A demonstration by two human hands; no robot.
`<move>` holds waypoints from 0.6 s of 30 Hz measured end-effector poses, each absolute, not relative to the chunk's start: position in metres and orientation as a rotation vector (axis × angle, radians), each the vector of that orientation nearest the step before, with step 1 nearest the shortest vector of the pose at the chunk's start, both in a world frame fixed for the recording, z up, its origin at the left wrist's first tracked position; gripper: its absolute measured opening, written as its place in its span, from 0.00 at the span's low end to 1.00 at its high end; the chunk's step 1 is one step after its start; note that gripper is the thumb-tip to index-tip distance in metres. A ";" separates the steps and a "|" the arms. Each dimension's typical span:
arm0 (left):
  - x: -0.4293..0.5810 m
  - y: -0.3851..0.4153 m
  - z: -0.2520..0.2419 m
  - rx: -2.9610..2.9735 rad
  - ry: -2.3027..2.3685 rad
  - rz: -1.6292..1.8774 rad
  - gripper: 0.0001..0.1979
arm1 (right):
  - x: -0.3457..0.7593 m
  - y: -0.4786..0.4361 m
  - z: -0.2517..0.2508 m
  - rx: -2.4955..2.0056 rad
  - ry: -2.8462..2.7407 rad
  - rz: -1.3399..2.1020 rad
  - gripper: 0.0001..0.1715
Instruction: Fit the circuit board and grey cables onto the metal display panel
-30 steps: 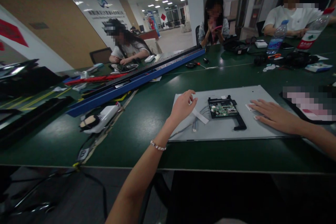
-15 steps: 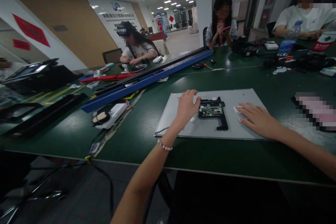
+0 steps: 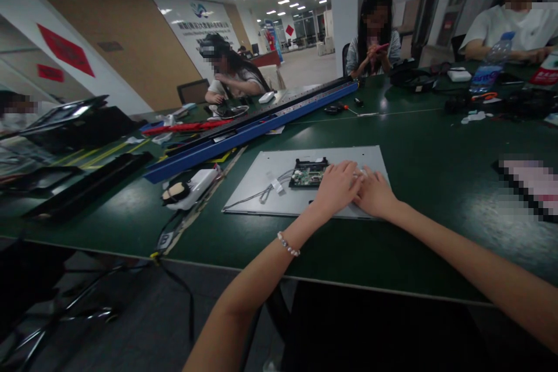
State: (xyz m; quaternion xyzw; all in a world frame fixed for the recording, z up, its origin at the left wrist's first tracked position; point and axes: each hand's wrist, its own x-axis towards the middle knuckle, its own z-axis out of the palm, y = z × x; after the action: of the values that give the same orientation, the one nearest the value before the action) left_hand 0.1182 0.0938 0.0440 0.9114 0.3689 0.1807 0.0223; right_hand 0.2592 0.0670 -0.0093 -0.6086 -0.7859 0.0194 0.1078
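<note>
A flat grey metal panel [image 3: 270, 165] lies on the green table. On it sits a green circuit board [image 3: 306, 176] in a black frame, with grey cables [image 3: 255, 193] and a piece of clear tape on its left. My left hand [image 3: 339, 186] covers the right part of the board and frame, fingers bent forward. Beside it, touching it, my right hand [image 3: 374, 190] rests over the panel's right side. The fingertips of both hands are close together; what lies under them is hidden, and I cannot make out whether they grip anything.
A long blue bar [image 3: 253, 131] crosses the table behind the panel. To the left are a white device [image 3: 198, 186] and a black strip [image 3: 91, 186]. A pink phone-like object [image 3: 532, 183] lies right. Several people sit around the table.
The panel with the board has shifted left. My right hand has moved left to meet my left hand, which has moved right over the board. The cables at left are now uncovered.
</note>
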 end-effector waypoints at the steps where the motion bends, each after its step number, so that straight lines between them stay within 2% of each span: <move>1: 0.119 0.093 0.042 2.816 1.121 0.541 0.18 | 0.252 0.069 -0.009 -1.788 -2.332 0.054 0.35; 6: 0.118 0.098 0.032 2.682 1.144 0.465 0.18 | 0.231 0.078 -0.009 -1.790 -2.356 0.060 0.37; 9: 0.116 0.108 0.022 2.608 1.200 0.447 0.18 | 0.227 0.081 -0.011 -1.775 -2.321 0.074 0.35; 18: 0.115 0.118 0.009 2.487 1.270 0.502 0.28 | 0.253 0.088 -0.009 -1.440 -2.123 0.387 0.29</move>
State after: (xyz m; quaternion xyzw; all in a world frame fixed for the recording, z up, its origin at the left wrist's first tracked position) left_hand 0.1154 0.1177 0.0086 0.8664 0.4425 0.1747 0.1513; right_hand 0.2528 0.0878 -0.0095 -0.5344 -0.7879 0.1436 0.2702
